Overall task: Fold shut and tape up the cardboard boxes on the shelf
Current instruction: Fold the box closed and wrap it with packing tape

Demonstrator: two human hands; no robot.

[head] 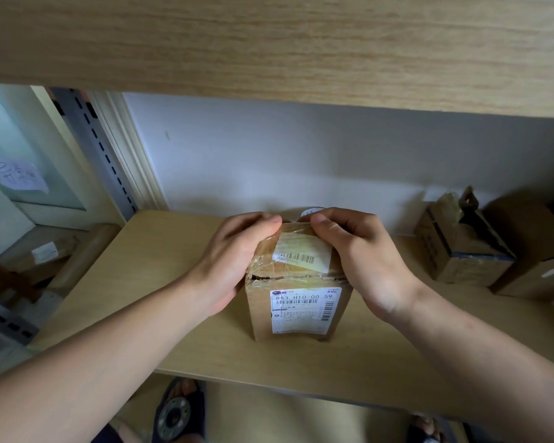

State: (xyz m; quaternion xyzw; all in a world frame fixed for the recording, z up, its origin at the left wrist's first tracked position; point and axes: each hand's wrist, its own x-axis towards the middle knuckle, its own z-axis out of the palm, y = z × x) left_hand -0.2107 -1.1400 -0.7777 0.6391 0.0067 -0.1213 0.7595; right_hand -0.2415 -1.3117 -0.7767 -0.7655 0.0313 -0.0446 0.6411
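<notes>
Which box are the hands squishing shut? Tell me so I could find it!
Look at the light wooden shelf against the white wall. In its middle stands a small cardboard box, with the left hand and right hand curled over its top corners. Unlike the boxes on the right, it has a white shipping label facing you.

The left hand [237, 251] and right hand [359, 251] are covering the cardboard box [298, 308] top's sides. Something round and white [311, 212] is peeking from behind, unidentifiable. The label's [304, 311] small print is proving unreadable.
</notes>
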